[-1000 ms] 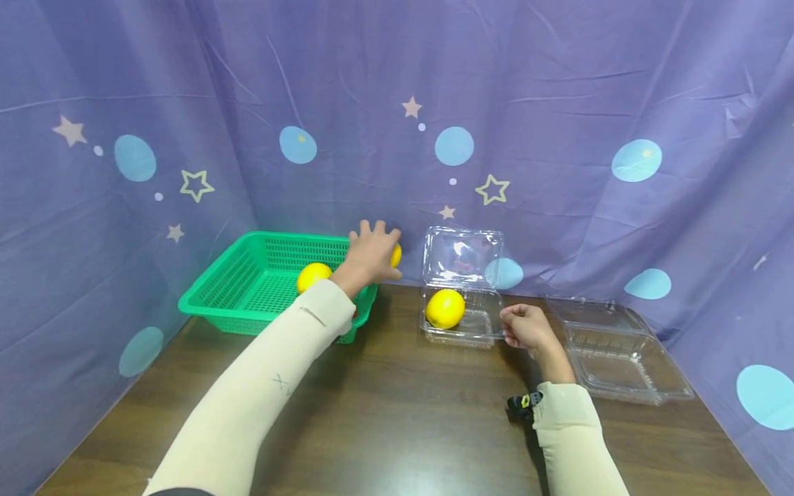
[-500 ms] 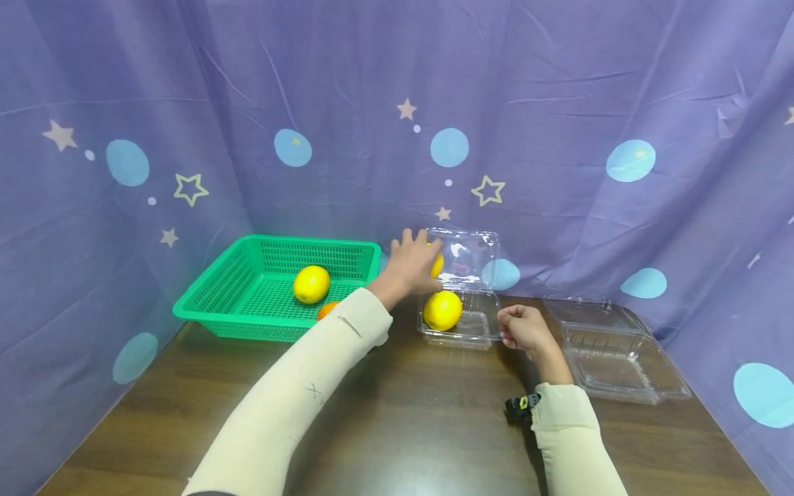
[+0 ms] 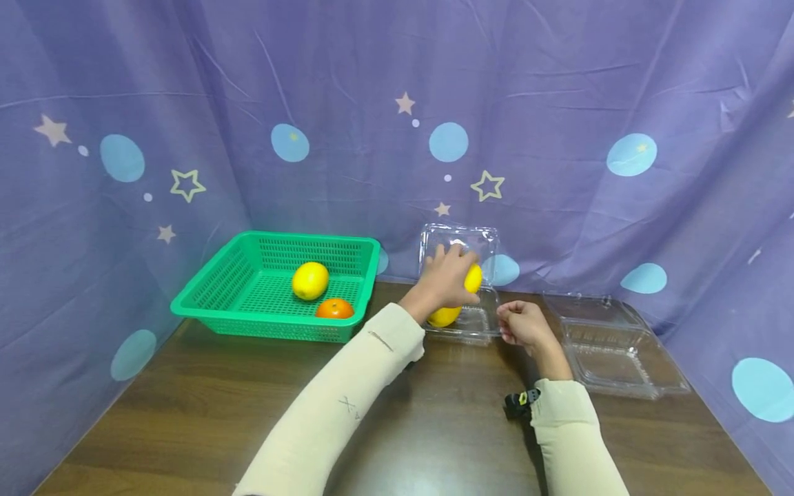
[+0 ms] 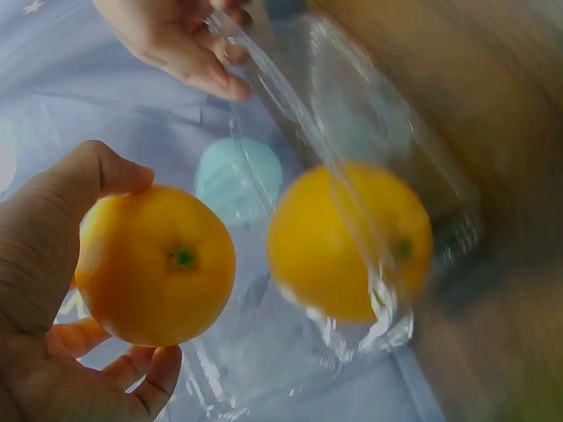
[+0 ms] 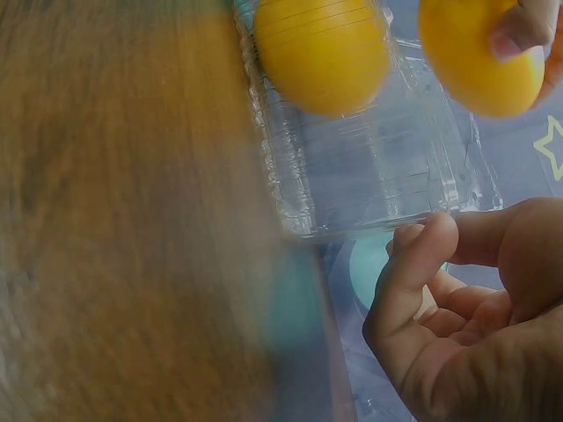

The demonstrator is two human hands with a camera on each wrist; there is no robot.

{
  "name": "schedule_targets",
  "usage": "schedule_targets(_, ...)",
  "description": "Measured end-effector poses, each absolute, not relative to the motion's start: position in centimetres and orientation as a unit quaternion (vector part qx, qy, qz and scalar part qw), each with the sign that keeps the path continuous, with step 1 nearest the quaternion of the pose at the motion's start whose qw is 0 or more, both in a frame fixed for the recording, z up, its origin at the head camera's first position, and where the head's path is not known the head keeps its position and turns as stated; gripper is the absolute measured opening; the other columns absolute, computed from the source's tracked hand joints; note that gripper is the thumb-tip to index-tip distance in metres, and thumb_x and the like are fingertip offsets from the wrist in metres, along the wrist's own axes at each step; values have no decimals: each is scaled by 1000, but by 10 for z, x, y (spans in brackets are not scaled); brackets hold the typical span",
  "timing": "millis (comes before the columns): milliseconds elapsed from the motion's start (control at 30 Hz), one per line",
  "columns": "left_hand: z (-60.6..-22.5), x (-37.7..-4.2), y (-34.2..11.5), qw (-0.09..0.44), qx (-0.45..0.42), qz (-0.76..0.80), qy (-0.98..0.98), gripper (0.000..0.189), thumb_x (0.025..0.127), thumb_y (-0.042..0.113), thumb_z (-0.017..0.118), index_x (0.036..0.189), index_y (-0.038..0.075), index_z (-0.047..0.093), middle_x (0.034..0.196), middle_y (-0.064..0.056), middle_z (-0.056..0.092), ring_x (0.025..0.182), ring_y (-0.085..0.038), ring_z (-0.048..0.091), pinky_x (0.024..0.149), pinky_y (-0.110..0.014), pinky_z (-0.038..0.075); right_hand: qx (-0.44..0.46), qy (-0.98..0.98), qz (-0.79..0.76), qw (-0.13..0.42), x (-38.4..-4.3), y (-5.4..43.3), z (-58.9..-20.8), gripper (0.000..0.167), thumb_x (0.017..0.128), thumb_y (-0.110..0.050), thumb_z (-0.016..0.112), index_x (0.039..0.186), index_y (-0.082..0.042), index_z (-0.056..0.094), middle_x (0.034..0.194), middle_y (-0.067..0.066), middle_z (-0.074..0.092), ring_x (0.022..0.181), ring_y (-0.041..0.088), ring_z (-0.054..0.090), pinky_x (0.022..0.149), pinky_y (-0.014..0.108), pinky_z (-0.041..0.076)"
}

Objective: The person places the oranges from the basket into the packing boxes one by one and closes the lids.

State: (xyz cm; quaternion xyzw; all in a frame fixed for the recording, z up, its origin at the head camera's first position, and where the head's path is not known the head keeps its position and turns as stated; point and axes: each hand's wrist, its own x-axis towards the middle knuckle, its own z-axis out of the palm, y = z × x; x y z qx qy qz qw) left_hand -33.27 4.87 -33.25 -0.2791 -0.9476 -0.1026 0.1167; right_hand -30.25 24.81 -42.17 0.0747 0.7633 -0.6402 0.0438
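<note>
My left hand (image 3: 445, 281) holds a round yellow orange (image 3: 473, 278) above an open clear plastic clamshell box (image 3: 477, 334). In the left wrist view, thumb and fingers curve round this held orange (image 4: 158, 264), whose green stem spot faces the camera. Inside the box, at its left side, lies a second yellow orange (image 3: 444, 317), partly covered by my left hand in the head view. The box's lid (image 3: 459, 238) stands raised at the back. My right hand (image 3: 524, 325) pinches the box's right rim between thumb and forefinger, seen closely in the right wrist view.
A green plastic basket (image 3: 214, 320) on the left contains another yellow fruit (image 3: 310, 281) and a smaller orange-red fruit (image 3: 335, 308). To the right lies a second open clear box (image 3: 620, 358). A purple curtain (image 3: 347, 186) hangs behind the wooden table (image 3: 446, 413).
My left hand has carried the orange rightward from the basket's edge to above the clear box, uncovering the orange-red fruit. My right hand has stayed at the box's rim.
</note>
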Motion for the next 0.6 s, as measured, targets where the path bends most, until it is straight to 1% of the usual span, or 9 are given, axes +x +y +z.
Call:
schedule_targets(167, -345, -331, 60, 108, -288, -115, -945, 80, 74, 48, 85, 144, 25, 54, 134, -5, 51, 115, -28, 44, 88, -41, 44, 73, 763, -641, 46, -304, 250, -424, 22, 106, -6, 47, 120, 11, 52, 77, 2, 54, 61, 9, 51, 53, 20, 51)
schedule_targets(267, -352, -330, 65, 102, -291, -110, -945, 81, 74, 47, 86, 145, 25, 54, 134, -5, 51, 114, -27, 44, 89, -40, 43, 71, 764, -640, 45, -304, 251, -424, 22, 106, -6, 48, 119, 11, 52, 77, 2, 54, 61, 9, 51, 53, 20, 51)
schedule_targets(400, -359, -326, 73, 101, -296, -80, -947, 79, 75, 47, 86, 144, 25, 54, 138, -5, 52, 117, -27, 45, 92, -43, 45, 69, 765, -638, 46, -304, 252, -423, 21, 106, -7, 48, 119, 9, 53, 78, 3, 55, 62, 9, 52, 53, 20, 51)
schedule_targets(600, -368, -321, 86, 100, -297, -32, -949, 74, 75, 48, 85, 141, 26, 58, 137, -6, 54, 119, -29, 48, 96, -47, 47, 67, 767, -636, 47, -304, 252, -422, 17, 107, -7, 48, 115, 7, 54, 79, 3, 56, 62, 9, 53, 53, 20, 52)
